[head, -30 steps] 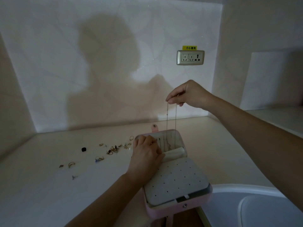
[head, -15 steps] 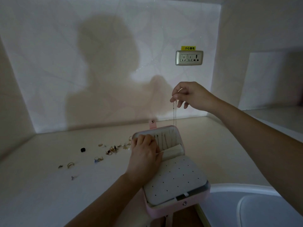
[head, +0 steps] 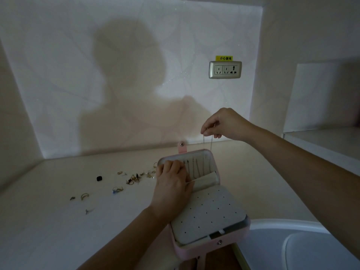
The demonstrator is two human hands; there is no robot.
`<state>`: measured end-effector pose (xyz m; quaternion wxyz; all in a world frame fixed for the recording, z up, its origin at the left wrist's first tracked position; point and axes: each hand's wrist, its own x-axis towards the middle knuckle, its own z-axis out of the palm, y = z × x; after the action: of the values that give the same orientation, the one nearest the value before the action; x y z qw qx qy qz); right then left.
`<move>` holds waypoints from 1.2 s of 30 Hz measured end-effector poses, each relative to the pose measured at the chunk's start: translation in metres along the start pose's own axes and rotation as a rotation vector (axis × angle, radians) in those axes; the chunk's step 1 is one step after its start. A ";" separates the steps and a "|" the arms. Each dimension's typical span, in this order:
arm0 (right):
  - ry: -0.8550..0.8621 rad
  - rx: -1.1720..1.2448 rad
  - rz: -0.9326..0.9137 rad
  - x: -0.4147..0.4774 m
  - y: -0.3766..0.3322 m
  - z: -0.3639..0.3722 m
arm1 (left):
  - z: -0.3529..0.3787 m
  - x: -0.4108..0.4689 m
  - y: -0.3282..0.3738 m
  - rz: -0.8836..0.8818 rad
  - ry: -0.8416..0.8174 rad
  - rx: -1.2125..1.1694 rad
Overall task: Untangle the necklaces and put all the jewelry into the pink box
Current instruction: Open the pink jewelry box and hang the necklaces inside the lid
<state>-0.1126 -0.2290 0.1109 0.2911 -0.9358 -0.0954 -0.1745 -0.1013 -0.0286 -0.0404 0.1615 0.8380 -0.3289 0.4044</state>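
The pink box (head: 226, 242) stands open at the counter's near edge, its lid (head: 209, 158) raised with several thin chains hanging inside. My left hand (head: 172, 187) rests on the lid's inner left side, and its fingers pull the lid's elastic pocket (head: 204, 181) open. My right hand (head: 224, 124) pinches a thin necklace (head: 211, 142) above the lid; the chain hangs down into the lid. A white perforated panel (head: 208, 213) covers the box's base.
Several rings and earrings (head: 134, 177) lie scattered on the beige counter (head: 58, 230) left of the box, with a small black piece (head: 99, 178). A wall socket (head: 225, 69) sits above. A white basin rim (head: 292, 224) is at the lower right.
My right hand has come down and a little right, lowering the necklace further into the lid. My left hand stays on the lid.
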 end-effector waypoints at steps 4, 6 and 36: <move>0.158 0.010 -0.015 0.004 0.002 0.003 | 0.001 0.001 0.000 0.007 0.023 0.014; 0.193 0.035 -0.023 0.005 0.001 0.004 | 0.000 0.001 0.000 0.013 0.031 0.010; 0.027 -0.267 -0.245 -0.020 0.027 0.045 | 0.000 0.002 0.000 0.039 0.082 0.004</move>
<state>-0.1111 -0.2258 0.0548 0.1419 -0.9451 -0.1806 -0.2323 -0.1007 -0.0298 -0.0391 0.1656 0.8145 -0.3373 0.4420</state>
